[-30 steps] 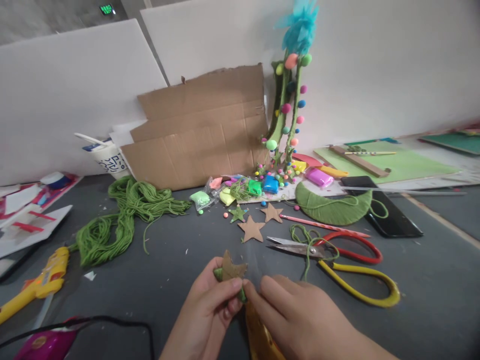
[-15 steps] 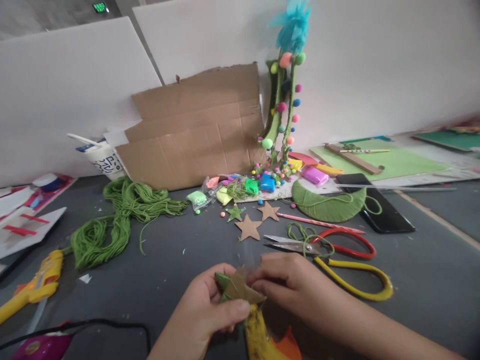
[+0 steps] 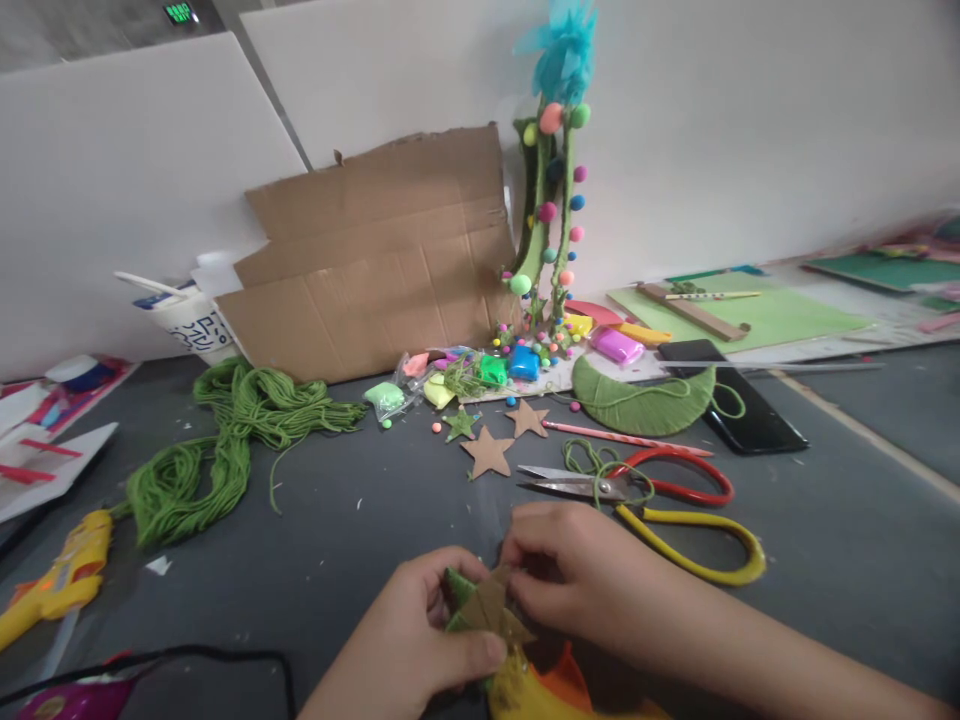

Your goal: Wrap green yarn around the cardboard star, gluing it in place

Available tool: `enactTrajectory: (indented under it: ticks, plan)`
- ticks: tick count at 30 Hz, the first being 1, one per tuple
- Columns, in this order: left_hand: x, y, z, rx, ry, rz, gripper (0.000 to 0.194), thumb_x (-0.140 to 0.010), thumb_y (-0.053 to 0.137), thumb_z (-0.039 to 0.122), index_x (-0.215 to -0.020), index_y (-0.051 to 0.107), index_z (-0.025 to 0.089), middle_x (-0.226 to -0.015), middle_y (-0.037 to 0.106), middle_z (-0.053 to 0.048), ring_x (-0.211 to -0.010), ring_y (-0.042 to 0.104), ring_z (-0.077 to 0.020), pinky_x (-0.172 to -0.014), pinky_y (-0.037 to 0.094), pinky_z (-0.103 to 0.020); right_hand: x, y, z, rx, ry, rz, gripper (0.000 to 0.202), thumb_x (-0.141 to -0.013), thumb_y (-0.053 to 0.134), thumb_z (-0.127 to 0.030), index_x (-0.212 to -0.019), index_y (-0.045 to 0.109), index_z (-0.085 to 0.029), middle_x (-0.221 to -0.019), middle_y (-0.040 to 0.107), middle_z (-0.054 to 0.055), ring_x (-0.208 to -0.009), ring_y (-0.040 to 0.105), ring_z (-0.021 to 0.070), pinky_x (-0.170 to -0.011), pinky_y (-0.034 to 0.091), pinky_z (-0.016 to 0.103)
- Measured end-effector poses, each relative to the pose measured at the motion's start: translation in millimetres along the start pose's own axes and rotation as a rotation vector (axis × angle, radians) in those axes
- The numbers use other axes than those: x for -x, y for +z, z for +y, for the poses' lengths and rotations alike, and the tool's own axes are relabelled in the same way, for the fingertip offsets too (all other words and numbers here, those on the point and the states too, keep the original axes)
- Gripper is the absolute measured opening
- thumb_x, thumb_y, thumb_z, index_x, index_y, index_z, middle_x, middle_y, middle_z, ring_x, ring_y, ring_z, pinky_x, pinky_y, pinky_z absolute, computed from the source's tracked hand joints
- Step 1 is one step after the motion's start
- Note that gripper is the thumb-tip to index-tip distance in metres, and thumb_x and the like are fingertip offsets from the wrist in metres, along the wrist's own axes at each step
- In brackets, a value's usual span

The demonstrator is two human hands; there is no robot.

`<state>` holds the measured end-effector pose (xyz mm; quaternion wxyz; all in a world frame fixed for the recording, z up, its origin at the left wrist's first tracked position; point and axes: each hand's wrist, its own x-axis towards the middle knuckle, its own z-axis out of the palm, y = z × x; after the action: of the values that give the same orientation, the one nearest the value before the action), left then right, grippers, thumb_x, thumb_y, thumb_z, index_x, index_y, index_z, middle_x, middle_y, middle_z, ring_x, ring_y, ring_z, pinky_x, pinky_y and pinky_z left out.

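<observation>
My left hand point(image 3: 424, 625) is closed around a cardboard star point(image 3: 491, 605) with green yarn wrapped on its left points, the thumb pressed on its front. My right hand point(image 3: 562, 560) pinches close to the star's upper right side; whatever lies between its fingertips is hidden. Just below the star, at the bottom edge, is a yellow object with an orange part point(image 3: 536, 690), partly cut off. Beyond my hands lie two bare cardboard stars, one point(image 3: 489, 453) nearer, and a small green star point(image 3: 460, 424). Scissors point(image 3: 600, 486) with red and yellow handles lie right, green yarn looped over them.
Green yarn skeins point(image 3: 232, 450) and a yellow glue gun point(image 3: 71, 570) lie left. Behind stand cardboard point(image 3: 375, 270) and a pompom-covered green piece point(image 3: 551, 220). A green crescent point(image 3: 645, 400), pencil point(image 3: 630, 438) and phone point(image 3: 739, 410) lie right. A black cable point(image 3: 187, 655) crosses lower left.
The view has shifted slightly, so the table things sit further left. My left hand still holds the star, and my right hand stays pinched beside it. The yellow object has turned more sideways.
</observation>
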<state>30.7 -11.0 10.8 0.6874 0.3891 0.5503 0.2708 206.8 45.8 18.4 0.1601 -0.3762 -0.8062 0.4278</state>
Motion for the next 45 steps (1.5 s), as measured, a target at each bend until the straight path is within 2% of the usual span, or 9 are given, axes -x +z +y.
enactTrajectory:
  ticks: [5,8,14,24,27,31,35,38,45]
  plan:
    - [1.2,-0.6,1.8,-0.093,0.024,-0.004,0.015,-0.059,0.069,0.017,-0.068,0.058,0.016,-0.060,0.052,0.005,-0.058,0.044,-0.0120,-0.054,0.030,-0.025,2.8,2.0,0.1,-0.351,0.342,-0.157,0.007,-0.064,0.051,-0.013,-0.063,0.057,-0.017,-0.055,0.053,-0.004,-0.049,0.046,0.0091,-0.043,0.031,0.018]
    - [2.3,-1.1,3.9,-0.133,0.017,-0.018,0.017,-0.058,0.068,0.017,-0.073,0.060,0.015,-0.064,0.056,0.003,-0.063,0.048,-0.0146,-0.059,0.032,-0.026,3.2,3.3,0.2,-0.553,0.449,-0.214,0.006,-0.065,0.050,-0.016,-0.065,0.056,-0.018,-0.054,0.054,-0.004,-0.048,0.051,0.0095,-0.041,0.031,0.017]
    - [2.8,-1.3,5.1,-0.189,0.068,0.034,0.011,-0.060,0.066,0.017,-0.069,0.060,0.016,-0.062,0.052,0.004,-0.062,0.045,-0.0143,-0.058,0.031,-0.026,2.2,0.4,0.3,-0.686,0.485,-0.229,0.006,-0.069,0.054,-0.020,-0.068,0.059,-0.018,-0.055,0.056,-0.004,-0.047,0.054,0.0096,-0.042,0.034,0.017]
    - [-1.1,1.6,2.5,-0.054,0.127,0.204,0.010,-0.064,0.070,0.019,-0.065,0.060,0.017,-0.053,0.048,0.007,-0.050,0.039,-0.0096,-0.049,0.030,-0.022,2.6,3.0,-8.2,-0.593,0.417,-0.072,0.009,-0.077,0.055,-0.022,-0.071,0.061,-0.017,-0.053,0.055,-0.005,-0.045,0.053,0.0103,-0.045,0.037,0.019]
    - [0.6,2.5,2.2,-0.001,0.106,0.255,0.014,-0.065,0.072,0.023,-0.068,0.060,0.017,-0.050,0.048,0.008,-0.045,0.038,-0.0082,-0.044,0.028,-0.021,4.8,9.6,-12.1,-0.443,0.322,0.030,0.010,-0.078,0.053,-0.019,-0.072,0.061,-0.018,-0.057,0.056,-0.004,-0.051,0.053,0.0112,-0.047,0.037,0.020]
    - [1.6,2.7,0.2,0.110,0.091,0.282,0.020,-0.065,0.075,0.027,-0.075,0.061,0.015,-0.050,0.049,0.007,-0.042,0.039,-0.0074,-0.041,0.029,-0.019,13.3,17.7,-15.0,-0.024,-0.059,0.202,0.017,-0.083,0.048,-0.013,-0.078,0.063,-0.018,-0.072,0.061,0.001,-0.065,0.057,0.0138,-0.058,0.041,0.022]
    - [1.5,2.5,0.6,0.278,0.072,0.273,0.019,-0.062,0.076,0.022,-0.074,0.063,0.015,-0.052,0.052,0.006,-0.044,0.040,-0.0062,-0.042,0.029,-0.018,19.1,27.1,-11.6,0.339,-0.375,0.318,0.026,-0.087,0.037,-0.010,-0.076,0.061,-0.016,-0.066,0.056,0.003,-0.055,0.052,0.0151,-0.048,0.036,0.024]
    - [2.4,2.6,3.2,0.384,0.024,0.261,0.019,-0.061,0.076,0.017,-0.077,0.066,0.015,-0.055,0.053,0.005,-0.047,0.042,-0.0063,-0.044,0.031,-0.017,19.2,32.9,-6.9,0.461,-0.426,0.390,0.025,-0.083,0.038,-0.006,-0.071,0.056,-0.019,-0.063,0.053,0.001,-0.050,0.048,0.0147,-0.043,0.031,0.026]
    - [2.4,2.7,4.9,0.523,0.011,0.235,0.019,-0.058,0.079,0.017,-0.074,0.068,0.014,-0.056,0.053,0.004,-0.046,0.040,-0.0048,-0.045,0.032,-0.017,18.4,34.4,-4.8,0.546,-0.472,0.410,0.017,-0.077,0.046,-0.005,-0.075,0.055,-0.020,-0.062,0.053,-0.001,-0.048,0.045,0.0144,-0.040,0.028,0.028]
